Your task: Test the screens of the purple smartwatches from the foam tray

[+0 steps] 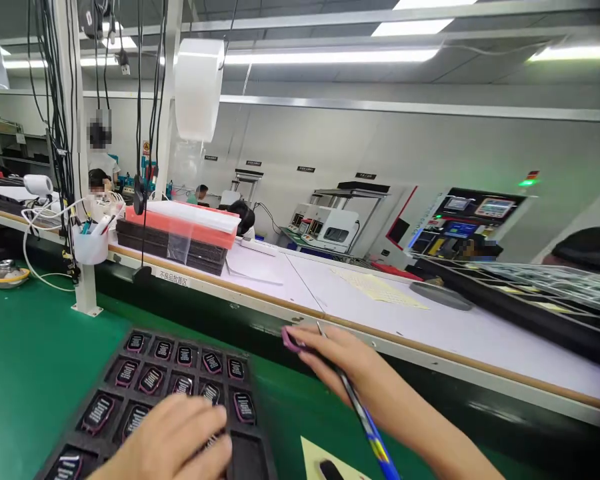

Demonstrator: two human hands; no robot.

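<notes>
My right hand (347, 360) is raised at the bench's back edge, its fingers pinching a small purple-rimmed watch case (291, 341). A slim tool with a metal tip and a blue-and-yellow handle (375, 443) also lies in that hand; its exact kind is unclear. Over the black compartment tray (273, 460) at lower left, my left hand (175, 437) has its fingers stretched and somewhat apart; its thumb is hidden. Several dark watch bodies with purple rims and white print, such as one watch body (244, 407), sit in the tray's compartments. One compartment (250, 457) near the left fingertips holds none.
The tray rests on a green mat (25, 373). Near the bottom edge lies yellow paper (313, 460) with a black object (330, 470) on it. Behind runs a raised shelf (305, 307) with stacked black trays (145, 240). A post (86, 293) with cables stands left. Other people are farther back.
</notes>
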